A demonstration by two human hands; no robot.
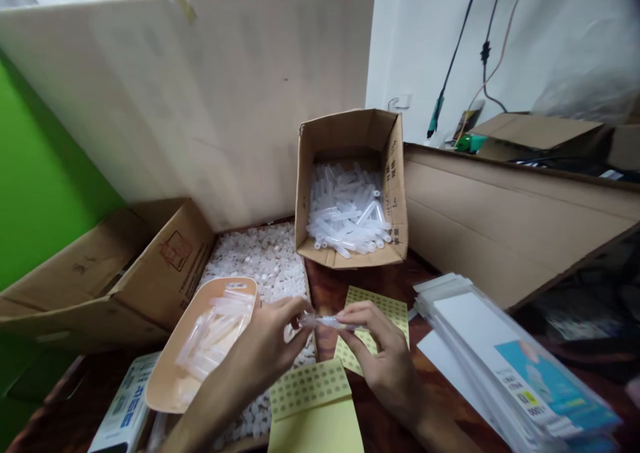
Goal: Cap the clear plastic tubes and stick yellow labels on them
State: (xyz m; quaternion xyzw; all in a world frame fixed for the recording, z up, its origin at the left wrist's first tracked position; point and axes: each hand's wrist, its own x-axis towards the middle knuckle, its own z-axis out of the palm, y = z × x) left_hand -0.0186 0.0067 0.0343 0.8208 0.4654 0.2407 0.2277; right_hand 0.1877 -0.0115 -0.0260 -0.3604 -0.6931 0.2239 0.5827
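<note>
the clear tube (327,321) lies level above the sticker sheets (387,309); your left hand (273,346) pinches one tip, your right hand (385,363) the other, each grip tight so it stays steady. the tan tray (167,379) sits close by, within reach.

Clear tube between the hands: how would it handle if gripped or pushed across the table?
The clear tube is probably very light: the left hand and right hand carry it with light pinches at its ends. It looks stiff, spanning straight between them. Being round and smooth, it would likely roll if pushed on the table.
</note>
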